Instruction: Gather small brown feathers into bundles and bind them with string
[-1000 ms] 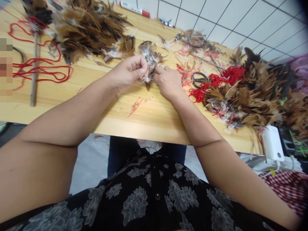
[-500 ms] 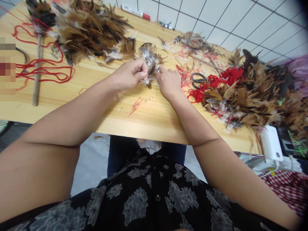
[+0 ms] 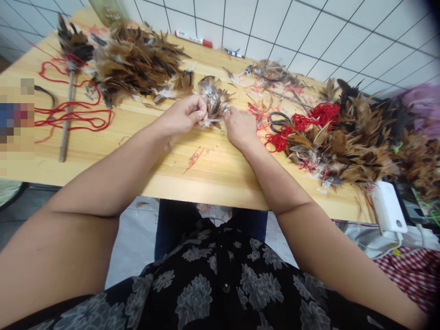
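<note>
Basically unchanged: left hand (image 3: 188, 116) fingers pinched narrow at the tuft (image 3: 215, 97) (contents hidden), right hand (image 3: 241, 124) opposite, grip unclear; work stays there.

Left hand (image 3: 187, 114) is hiding some of the feather bunch (image 3: 213, 95), maybe pinching something tiny; pink stuff (image 3: 422, 105) is running off the right edge.

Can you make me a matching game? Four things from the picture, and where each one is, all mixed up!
1. small feather bunch
2. red-capped marker
3. wooden stick
4. white device

A. left part of the table
B. near the tiled wall
C. near right edge of the table
D. between the left hand and right hand

Pairs: 1-D, 2-B, 3-A, 4-C
</note>
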`<action>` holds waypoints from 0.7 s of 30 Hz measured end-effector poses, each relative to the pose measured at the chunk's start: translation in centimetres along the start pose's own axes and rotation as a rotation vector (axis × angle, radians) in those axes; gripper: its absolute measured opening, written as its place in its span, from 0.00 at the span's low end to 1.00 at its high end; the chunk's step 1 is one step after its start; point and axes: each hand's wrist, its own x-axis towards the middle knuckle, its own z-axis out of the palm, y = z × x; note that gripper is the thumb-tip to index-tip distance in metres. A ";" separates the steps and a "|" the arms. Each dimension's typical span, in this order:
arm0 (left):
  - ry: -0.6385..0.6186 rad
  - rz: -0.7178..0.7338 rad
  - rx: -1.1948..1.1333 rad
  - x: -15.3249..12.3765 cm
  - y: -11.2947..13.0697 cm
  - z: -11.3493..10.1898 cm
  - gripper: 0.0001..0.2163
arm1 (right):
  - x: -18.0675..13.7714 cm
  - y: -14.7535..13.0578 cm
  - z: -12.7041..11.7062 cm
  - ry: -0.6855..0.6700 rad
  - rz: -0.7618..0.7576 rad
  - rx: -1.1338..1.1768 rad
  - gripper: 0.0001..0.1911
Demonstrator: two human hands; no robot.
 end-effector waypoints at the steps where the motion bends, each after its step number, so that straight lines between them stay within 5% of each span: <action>1: 0.007 -0.011 -0.030 0.1 -0.2 0.0 0.16 | -0.2 0.2 0.0 -0.010 0.011 -0.008 0.18; 8: 0.095 -0.121 -0.126 0.4 -1.5 0.3 0.16 | 0.3 1.3 0.3 -0.057 0.043 0.061 0.17; 21: -0.232 -0.227 -0.123 0.1 -1.0 0.1 0.15 | -1.1 -2.9 0.5 -0.089 -0.122 0.195 0.18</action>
